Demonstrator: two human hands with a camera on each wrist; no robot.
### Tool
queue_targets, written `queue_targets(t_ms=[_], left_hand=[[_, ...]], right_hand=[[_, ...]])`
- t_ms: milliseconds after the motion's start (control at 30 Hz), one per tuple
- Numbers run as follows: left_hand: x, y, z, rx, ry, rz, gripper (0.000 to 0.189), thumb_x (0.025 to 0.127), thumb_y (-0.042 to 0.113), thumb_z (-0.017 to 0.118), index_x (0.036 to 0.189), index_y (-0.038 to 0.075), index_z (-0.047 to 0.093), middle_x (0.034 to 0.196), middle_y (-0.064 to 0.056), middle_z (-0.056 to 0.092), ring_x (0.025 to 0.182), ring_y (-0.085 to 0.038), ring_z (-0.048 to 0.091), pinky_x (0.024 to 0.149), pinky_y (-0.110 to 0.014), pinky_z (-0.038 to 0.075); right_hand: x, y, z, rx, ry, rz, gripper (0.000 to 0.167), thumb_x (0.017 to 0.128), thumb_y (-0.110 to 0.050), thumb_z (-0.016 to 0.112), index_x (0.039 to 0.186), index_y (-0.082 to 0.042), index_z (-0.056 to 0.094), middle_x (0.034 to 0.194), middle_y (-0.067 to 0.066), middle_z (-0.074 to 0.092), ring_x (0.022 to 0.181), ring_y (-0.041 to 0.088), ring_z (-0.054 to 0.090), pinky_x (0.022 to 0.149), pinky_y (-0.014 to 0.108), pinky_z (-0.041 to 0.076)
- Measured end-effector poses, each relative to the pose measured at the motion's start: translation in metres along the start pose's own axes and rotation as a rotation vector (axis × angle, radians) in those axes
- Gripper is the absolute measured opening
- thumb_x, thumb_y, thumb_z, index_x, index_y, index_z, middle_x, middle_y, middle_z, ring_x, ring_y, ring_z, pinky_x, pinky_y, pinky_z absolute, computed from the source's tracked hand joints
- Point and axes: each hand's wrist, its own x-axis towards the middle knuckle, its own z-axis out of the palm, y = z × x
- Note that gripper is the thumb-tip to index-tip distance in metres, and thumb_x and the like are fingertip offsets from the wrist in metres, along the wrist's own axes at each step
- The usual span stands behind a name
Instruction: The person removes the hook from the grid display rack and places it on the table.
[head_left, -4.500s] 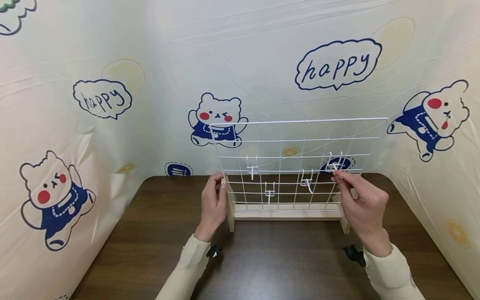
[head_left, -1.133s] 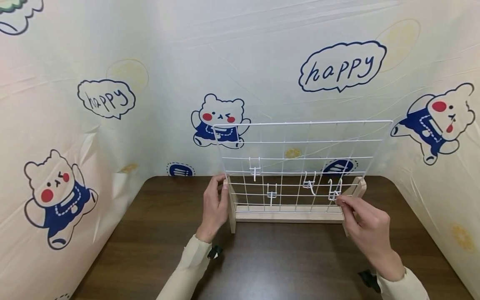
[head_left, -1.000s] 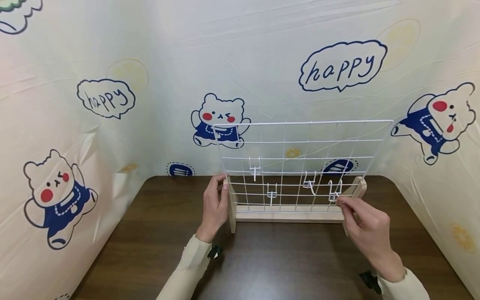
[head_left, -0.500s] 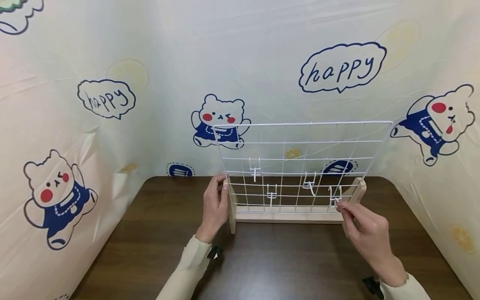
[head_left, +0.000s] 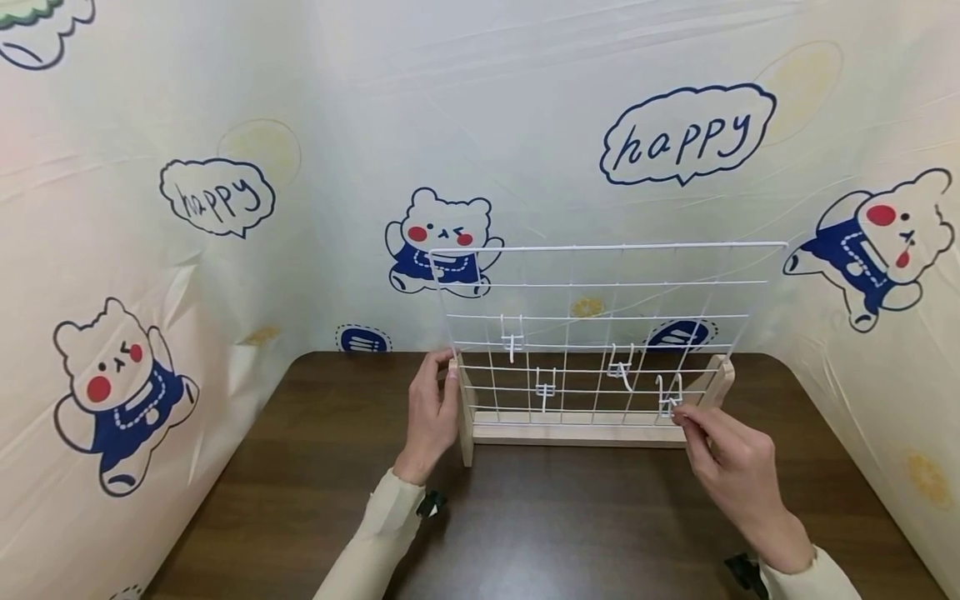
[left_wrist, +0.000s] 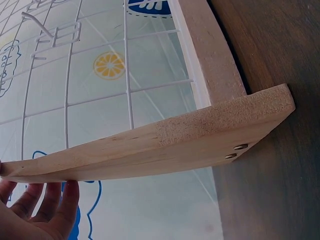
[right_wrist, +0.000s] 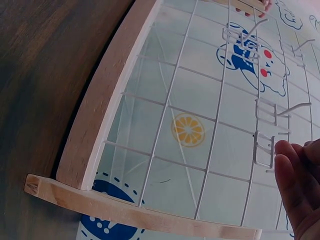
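Observation:
A white wire grid panel [head_left: 570, 285] stands in a pale wooden base [head_left: 577, 433] on a dark table. My left hand [head_left: 433, 412] holds the left wooden upright [left_wrist: 150, 150], its thumb on the near side and several fingers curled behind it. At the lower right of the grid, my right hand [head_left: 731, 467] pinches a white wire hook [head_left: 670, 398] between thumb and fingertips. In the right wrist view that hook [right_wrist: 264, 150] lies against the grid; whether it is seated on a wire I cannot tell. Three other hooks hang on the panel: upper left [head_left: 512, 340], lower left [head_left: 545, 390], middle [head_left: 619, 371].
The right wooden upright [head_left: 720, 379] is just behind my right hand. The brown tabletop [head_left: 555, 517] stretches in front of the base. A pale curtain [head_left: 540, 108] with printed bears and lettering surrounds the table at the back and sides.
Over the several seconds shown, my right hand has brought its hook from higher on the grid's right side down to the lower right. It barely moves in the last half second. My left hand stays put.

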Motion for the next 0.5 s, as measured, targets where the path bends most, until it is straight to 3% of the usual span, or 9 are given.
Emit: queue_targets(t_ms=[300, 500], left_hand=[[-0.0014, -0.0006, 0.0004, 0.003, 0.005, 0.014, 0.024, 0.108, 0.012, 0.049, 0.128, 0.005, 0.061, 0.124, -0.011, 0.067, 0.110, -0.023, 0.066, 0.092, -0.048, 0.063], [0.0003, -0.0006, -0.0003, -0.004, 0.006, 0.017, 0.024, 0.108, 0.012, 0.049, 0.128, 0.005, 0.060, 0.124, -0.011, 0.067, 0.111, -0.024, 0.066, 0.092, -0.048, 0.063]], right_hand=[[-0.0048, 0.0012, 0.0014, 0.004, -0.005, -0.019, 0.045, 0.109, -0.035, 0.053, 0.091, -0.001, 0.078, 0.078, 0.005, 0.076, 0.066, 0.008, 0.064, 0.071, 0.004, 0.049], [-0.0060, 0.0024, 0.0012, 0.002, -0.023, -0.018, 0.046, 0.109, -0.035, 0.051, 0.092, -0.001, 0.077, 0.079, 0.004, 0.076, 0.067, 0.008, 0.065, 0.072, 0.004, 0.050]])
